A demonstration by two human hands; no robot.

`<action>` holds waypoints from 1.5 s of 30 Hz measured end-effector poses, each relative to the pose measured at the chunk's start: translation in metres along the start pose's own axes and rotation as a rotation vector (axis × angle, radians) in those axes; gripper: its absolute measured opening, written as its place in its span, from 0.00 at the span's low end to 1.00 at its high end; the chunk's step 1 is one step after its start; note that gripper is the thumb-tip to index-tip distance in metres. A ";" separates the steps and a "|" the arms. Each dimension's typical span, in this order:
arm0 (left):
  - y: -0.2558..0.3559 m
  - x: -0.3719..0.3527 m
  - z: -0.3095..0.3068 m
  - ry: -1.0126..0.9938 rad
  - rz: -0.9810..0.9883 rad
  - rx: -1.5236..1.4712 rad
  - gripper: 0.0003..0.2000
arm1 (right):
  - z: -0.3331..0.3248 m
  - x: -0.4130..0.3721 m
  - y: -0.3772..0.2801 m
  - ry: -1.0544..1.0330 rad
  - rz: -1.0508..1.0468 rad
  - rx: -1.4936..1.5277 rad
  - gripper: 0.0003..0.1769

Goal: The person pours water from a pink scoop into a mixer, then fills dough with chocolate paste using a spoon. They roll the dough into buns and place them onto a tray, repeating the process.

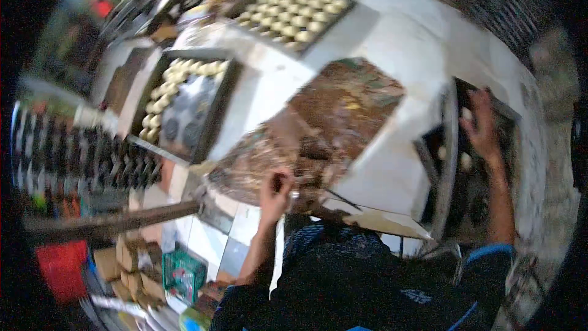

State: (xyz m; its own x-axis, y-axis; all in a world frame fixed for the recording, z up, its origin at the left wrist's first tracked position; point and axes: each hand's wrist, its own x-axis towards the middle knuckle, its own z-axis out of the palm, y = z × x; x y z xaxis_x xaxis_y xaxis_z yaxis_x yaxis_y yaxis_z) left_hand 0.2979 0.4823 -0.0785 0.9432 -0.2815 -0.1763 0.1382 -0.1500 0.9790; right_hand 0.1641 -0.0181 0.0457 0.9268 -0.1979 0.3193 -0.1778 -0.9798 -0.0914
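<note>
My left hand point(275, 195) is over the near edge of a worn brown board point(349, 101). Its fingers are curled into a pinch; what they hold, if anything, is blurred, though a small whitish spot shows beside them. To the right, my right hand point(481, 124) reaches over a dark tray point(452, 165), fingers apart. Close by its fingers lies a pale round dough ball point(467, 113). Another dough ball point(465, 160) shows lower in the dark tray area, beside the forearm.
A tray point(229, 95) partly lined with dough balls stands at left. A fuller tray of dough balls point(293, 12) sits at the back of the white table point(392, 0). Below left are a green basket point(184, 274), cardboard boxes point(131, 270) and a wooden beam point(116, 224).
</note>
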 end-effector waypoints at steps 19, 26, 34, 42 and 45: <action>0.012 0.241 -0.417 0.467 -0.070 1.551 0.18 | -0.062 -0.035 -0.227 0.359 0.154 -0.069 0.09; 0.092 0.110 -0.197 0.252 0.612 0.417 0.21 | 0.004 -0.006 -0.307 0.242 0.151 0.518 0.14; 0.127 -0.011 0.000 -0.420 0.704 0.345 0.37 | 0.027 -0.002 -0.342 -0.184 0.343 1.237 0.20; 0.117 -0.071 0.032 -0.150 0.287 -0.151 0.19 | -0.001 -0.047 -0.334 0.217 -0.135 1.052 0.25; 0.106 -0.098 0.044 0.044 0.629 0.032 0.16 | 0.001 -0.056 -0.346 0.305 -0.076 1.106 0.19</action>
State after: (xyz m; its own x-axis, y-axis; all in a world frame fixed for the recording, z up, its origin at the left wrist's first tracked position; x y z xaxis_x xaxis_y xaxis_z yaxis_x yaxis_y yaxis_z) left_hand 0.2071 0.4520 0.0377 0.8528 -0.2861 0.4370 -0.4553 0.0026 0.8903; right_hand 0.1736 0.3317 0.0581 0.7770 -0.2857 0.5609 0.4029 -0.4589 -0.7919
